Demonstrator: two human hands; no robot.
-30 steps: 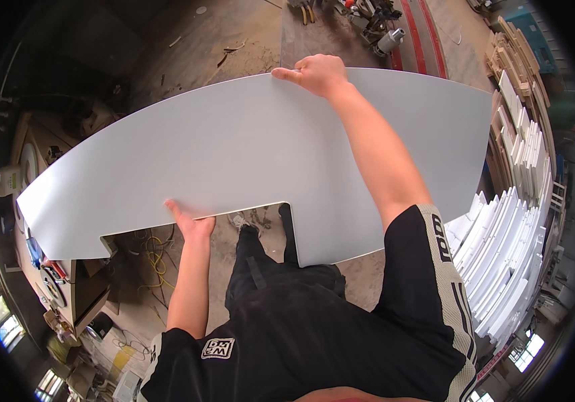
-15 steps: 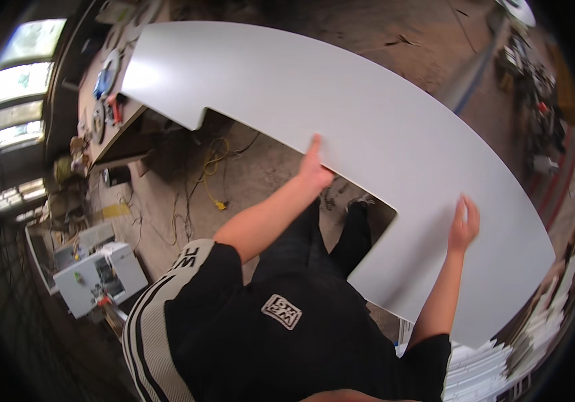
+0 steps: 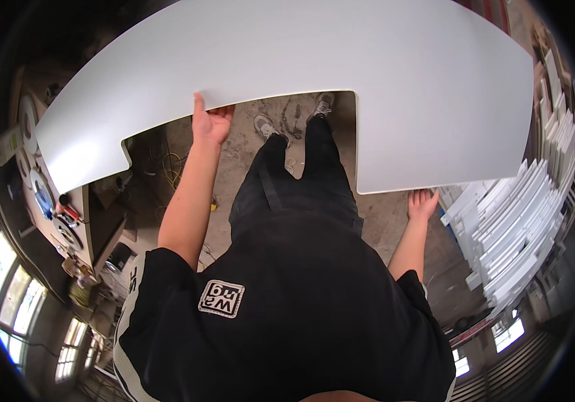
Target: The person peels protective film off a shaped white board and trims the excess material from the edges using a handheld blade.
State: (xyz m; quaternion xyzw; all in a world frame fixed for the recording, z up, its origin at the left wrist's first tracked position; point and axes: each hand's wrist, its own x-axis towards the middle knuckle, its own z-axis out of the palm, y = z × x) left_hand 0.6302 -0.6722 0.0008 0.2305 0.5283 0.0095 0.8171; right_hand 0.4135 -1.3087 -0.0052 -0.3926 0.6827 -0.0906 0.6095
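Note:
A large white panel [image 3: 287, 47] with a rounded far edge and a rectangular cutout on its near side stretches across the upper view. My left hand [image 3: 212, 122] grips its near edge inside the cutout, with the thumb on top and the fingers beneath. Farther right, my right hand [image 3: 421, 203] is at the near edge of the panel's right part. Its palm faces up and its fingertips go under the edge, partly hidden. The panel's left end lies over or close to a workbench.
The workbench [image 3: 89, 221] at left carries discs and a red-handled tool [image 3: 66, 211]. A stack of white strips [image 3: 515, 234] stands at right. Yellow cable [image 3: 173, 163] lies on the concrete floor [image 3: 234, 157] left of my legs. Windows [image 3: 6, 281] are at lower left.
My view has turned rightward. My right hand has moved from above the panel's top surface to under its near edge. My left hand still holds the cutout edge.

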